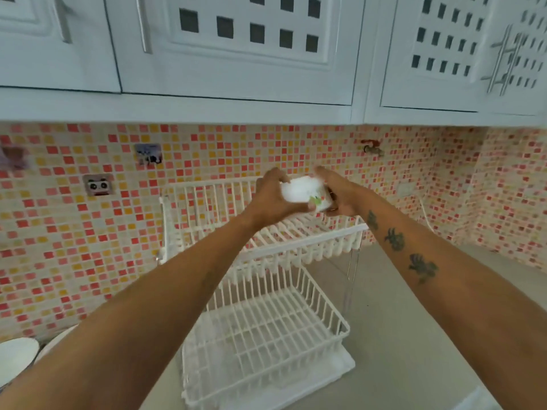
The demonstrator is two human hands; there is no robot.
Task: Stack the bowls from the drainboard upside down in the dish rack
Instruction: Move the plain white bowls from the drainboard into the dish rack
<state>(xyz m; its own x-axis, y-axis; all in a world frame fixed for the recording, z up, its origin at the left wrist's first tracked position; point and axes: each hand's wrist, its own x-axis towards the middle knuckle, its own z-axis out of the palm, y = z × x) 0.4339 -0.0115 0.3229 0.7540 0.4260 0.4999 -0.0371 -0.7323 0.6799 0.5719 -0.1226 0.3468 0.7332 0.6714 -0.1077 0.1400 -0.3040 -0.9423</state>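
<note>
- Both hands, the left hand [273,196] and the right hand [336,193], are wrapped around one small white ceramic bowl with a green and red print on its side [305,195], one on each flank.
- The bowl is held in the air above the far, upper tier of the white wire two-tier dish rack [266,327], touching none of it; blur hides which way its rim faces.
- Both tiers of the rack look bare, so I judge this to be the first bowl going in.
- More white bowls [17,359] wait at the near left edge, presumably on the drainboard.
- The rack stands on a grey worktop [414,335] against a pink and orange mosaic tile wall [74,232].
- Next move, as I read it: turn the bowl rim-down if it is not so already, lower it level onto the upper wires, then let go.
</note>
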